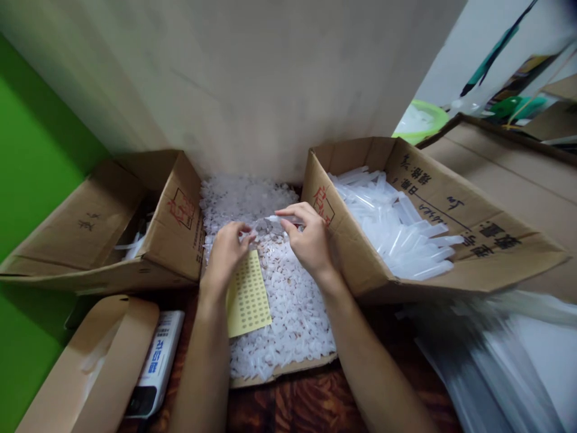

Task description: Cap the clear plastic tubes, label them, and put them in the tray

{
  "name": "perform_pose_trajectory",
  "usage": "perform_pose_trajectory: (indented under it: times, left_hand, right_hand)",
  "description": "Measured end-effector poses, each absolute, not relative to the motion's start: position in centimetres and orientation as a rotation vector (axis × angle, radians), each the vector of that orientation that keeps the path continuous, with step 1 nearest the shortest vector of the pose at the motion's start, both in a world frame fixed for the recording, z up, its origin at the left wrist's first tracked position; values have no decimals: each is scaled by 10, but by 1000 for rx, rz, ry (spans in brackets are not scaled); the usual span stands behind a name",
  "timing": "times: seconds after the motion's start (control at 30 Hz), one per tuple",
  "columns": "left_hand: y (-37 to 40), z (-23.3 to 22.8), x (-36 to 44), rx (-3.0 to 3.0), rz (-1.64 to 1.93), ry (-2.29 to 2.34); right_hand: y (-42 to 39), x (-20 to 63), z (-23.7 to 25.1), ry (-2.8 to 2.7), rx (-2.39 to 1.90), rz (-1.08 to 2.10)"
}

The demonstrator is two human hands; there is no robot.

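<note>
Two bare forearms reached forward from the bottom edge, and both hands met over a heap of small white plastic caps (pixel 288 300). The left hand (pixel 224 255) was bent at the wrist, its thumb and forefinger pinched together on one end of a clear plastic tube (pixel 270 224). The right hand (pixel 309 237) came from the other side with fingers curled, its grip closed on the same tube. The tube lay almost level between the hands, just above the caps. A yellow sheet of dots (pixel 247 297) lay on the caps under the left wrist. An open cardboard box (pixel 451 198) at the right held many clear tubes; another box (pixel 171 216) stood at the left.
</note>
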State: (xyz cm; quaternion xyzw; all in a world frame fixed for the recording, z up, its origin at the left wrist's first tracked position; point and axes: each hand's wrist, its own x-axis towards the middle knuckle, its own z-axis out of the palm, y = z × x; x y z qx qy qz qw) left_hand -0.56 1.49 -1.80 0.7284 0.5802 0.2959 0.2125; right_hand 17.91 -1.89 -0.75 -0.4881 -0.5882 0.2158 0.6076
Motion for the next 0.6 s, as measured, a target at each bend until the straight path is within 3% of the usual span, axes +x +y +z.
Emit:
perform_pose_trajectory:
  times: [0.23,0.47,0.6]
  left_hand:
    - [4,21,-7,1979,1090,1197]
    - [-5,32,-8,1888,1022,1121]
    - [-6,31,-6,1961,1182,988]
  right_hand:
    - [-22,181,0,-1395,-1014,642]
    - [-28,180,9,-1413,-1020,724]
    - [-26,178,6,-1241,-1044,928]
